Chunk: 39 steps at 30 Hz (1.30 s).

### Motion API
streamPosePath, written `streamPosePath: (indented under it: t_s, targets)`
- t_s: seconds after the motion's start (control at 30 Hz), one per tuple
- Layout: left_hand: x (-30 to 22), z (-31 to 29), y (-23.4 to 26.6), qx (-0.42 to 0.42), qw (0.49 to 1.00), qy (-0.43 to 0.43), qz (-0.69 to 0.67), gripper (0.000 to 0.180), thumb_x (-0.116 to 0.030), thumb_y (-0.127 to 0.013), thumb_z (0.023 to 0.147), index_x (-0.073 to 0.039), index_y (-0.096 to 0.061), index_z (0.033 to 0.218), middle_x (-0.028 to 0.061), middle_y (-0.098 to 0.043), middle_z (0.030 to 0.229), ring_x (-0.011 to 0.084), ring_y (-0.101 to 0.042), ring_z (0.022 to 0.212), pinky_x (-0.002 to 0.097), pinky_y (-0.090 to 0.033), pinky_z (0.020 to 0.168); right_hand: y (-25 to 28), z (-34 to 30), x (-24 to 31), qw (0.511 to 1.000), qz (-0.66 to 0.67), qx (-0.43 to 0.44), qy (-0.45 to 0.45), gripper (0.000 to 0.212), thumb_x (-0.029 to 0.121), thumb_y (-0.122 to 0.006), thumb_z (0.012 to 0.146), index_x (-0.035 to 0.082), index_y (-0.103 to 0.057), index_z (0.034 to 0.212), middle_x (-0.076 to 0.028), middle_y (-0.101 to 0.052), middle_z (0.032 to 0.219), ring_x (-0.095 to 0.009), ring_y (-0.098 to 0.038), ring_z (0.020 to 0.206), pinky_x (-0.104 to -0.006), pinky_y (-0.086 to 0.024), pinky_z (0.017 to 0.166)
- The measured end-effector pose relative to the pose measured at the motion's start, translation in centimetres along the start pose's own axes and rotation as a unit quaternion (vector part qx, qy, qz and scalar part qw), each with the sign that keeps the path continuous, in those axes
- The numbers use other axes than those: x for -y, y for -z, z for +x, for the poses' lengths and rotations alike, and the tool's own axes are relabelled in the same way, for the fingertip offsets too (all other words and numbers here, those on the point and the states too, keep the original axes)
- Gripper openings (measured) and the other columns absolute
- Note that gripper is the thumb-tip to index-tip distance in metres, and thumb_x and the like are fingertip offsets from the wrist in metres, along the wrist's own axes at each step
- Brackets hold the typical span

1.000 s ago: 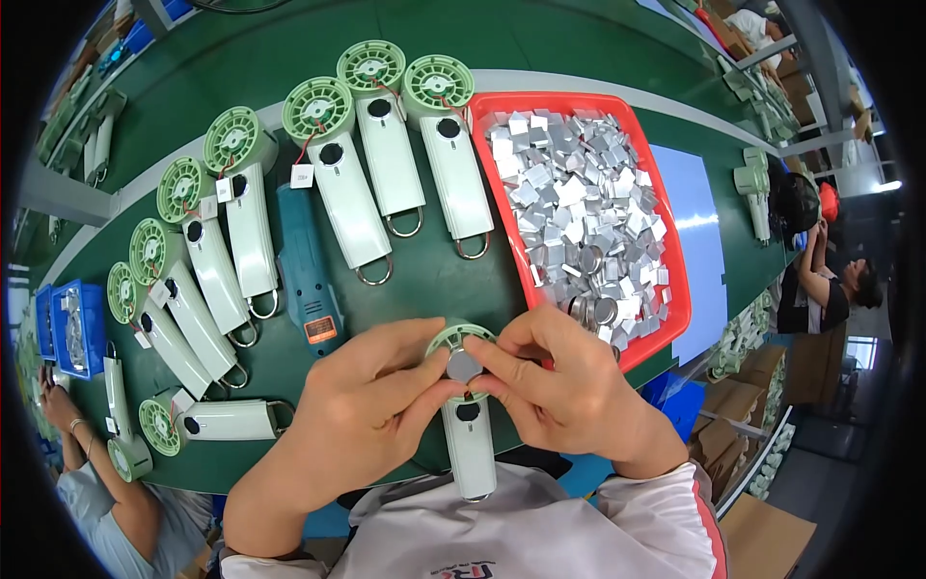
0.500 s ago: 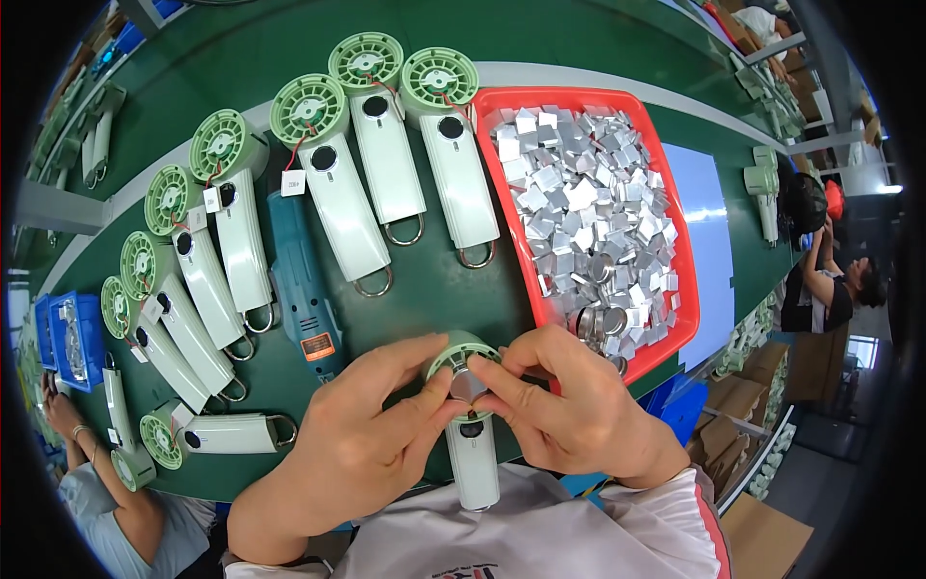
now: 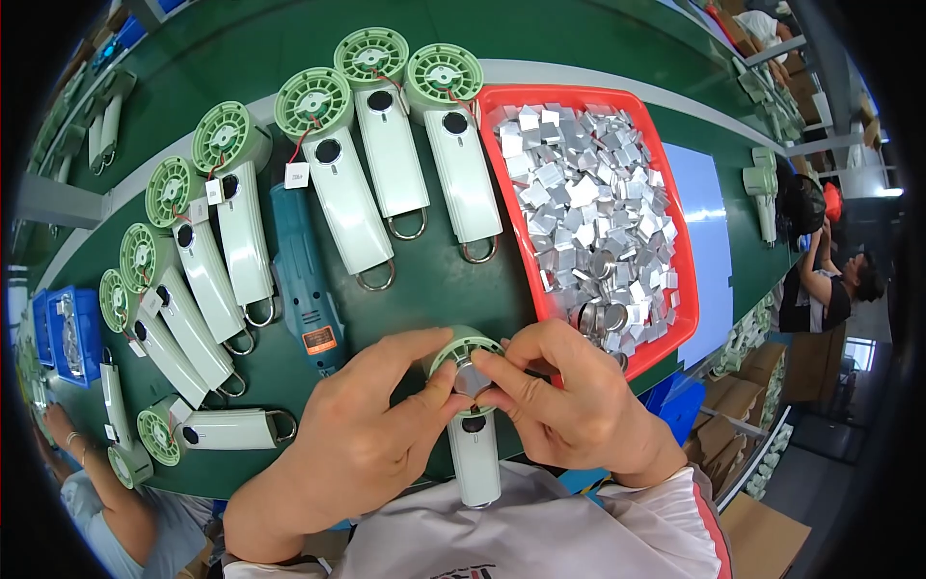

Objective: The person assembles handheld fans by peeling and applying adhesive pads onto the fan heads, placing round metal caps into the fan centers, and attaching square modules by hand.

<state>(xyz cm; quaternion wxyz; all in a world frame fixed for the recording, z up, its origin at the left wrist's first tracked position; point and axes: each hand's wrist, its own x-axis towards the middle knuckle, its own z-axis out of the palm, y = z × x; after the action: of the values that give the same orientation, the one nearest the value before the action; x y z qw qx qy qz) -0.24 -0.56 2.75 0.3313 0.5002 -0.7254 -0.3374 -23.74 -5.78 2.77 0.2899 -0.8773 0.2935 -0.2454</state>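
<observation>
Green bench (image 3: pixel 241 58): both hands' fingers (image 3: pixel 439 386) pinch handheld fan (image 3: pixel 473 425).

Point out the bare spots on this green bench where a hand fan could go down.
Free: green mat between the fan handles, red tray and both hands; the blue sheet right of the tray. Crowded: the fan row on the left and around the screwdriver.
</observation>
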Motion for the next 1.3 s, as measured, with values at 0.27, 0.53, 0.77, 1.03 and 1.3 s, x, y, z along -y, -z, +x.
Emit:
streamPosePath:
  t_s: [0.27, 0.53, 0.77, 1.03, 1.3]
  targets:
    - [0.0, -0.3, -0.2, -0.002, 1.000, -0.008, 0.017, 0.026, 0.000, -0.087, 0.088, 0.010, -0.077, 0.109, 0.0233, -0.070, 0.129, 0.0364, -0.078, 0.104, 0.0416, -0.067, 0.094, -0.3, -0.2, 0.0, 1.000, 0.009, -0.011, -0.003, 0.042, -0.005, -0.089, 0.080, -0.006, -0.080, 0.122, -0.014, -0.065, 0.098, -0.024, -0.067, 0.077, -0.0334, -0.058, 0.062]
    - [0.5, -0.3, 0.4, 0.002, 1.000, -0.011, 0.010, 0.028, 0.009, -0.081, 0.084, 0.006, -0.079, 0.112, 0.0238, -0.073, 0.125, 0.0368, -0.079, 0.103, 0.0396, -0.066, 0.091, -0.3, 0.3, 0.0, 0.999, 0.031, -0.029, -0.022, 0.039, -0.008, -0.087, 0.081, -0.003, -0.081, 0.119, -0.013, -0.063, 0.097, -0.023, -0.066, 0.074, -0.0321, -0.055, 0.060]
    - [1.5, 0.0, 0.5, -0.015, 1.000, -0.020, 0.007, 0.030, 0.008, -0.075, 0.086, 0.001, -0.083, 0.113, 0.0185, -0.079, 0.119, 0.0281, -0.078, 0.090, 0.0339, -0.062, 0.080, -0.7, 0.2, -0.5, 0.998, 0.012, -0.064, -0.006, 0.035, -0.007, -0.088, 0.078, 0.000, -0.084, 0.112, -0.010, -0.064, 0.092, -0.021, -0.064, 0.072, -0.0322, -0.052, 0.060]
    - [1.8, 0.1, -0.2, -0.041, 0.998, -0.041, 0.014, 0.027, 0.001, -0.087, 0.085, 0.000, -0.084, 0.112, 0.0157, -0.082, 0.111, 0.0262, -0.078, 0.090, 0.0323, -0.060, 0.077, -0.6, 0.1, -1.7, 0.997, 0.009, -0.074, 0.030, 0.031, -0.002, -0.089, 0.083, 0.007, -0.086, 0.112, -0.006, -0.063, 0.087, -0.020, -0.061, 0.069, -0.0324, -0.047, 0.059]
    - [1.1, 0.2, -0.4, -0.038, 0.999, -0.009, 0.002, 0.027, 0.002, -0.086, 0.087, 0.000, -0.084, 0.114, 0.0129, -0.082, 0.111, 0.0216, -0.076, 0.089, 0.0303, -0.059, 0.077, 0.2, 1.0, -3.4, 0.997, 0.038, -0.028, 0.055, 0.027, -0.004, -0.081, 0.089, 0.009, -0.087, 0.111, -0.009, -0.066, 0.086, -0.027, -0.069, 0.077, -0.0379, -0.055, 0.066]
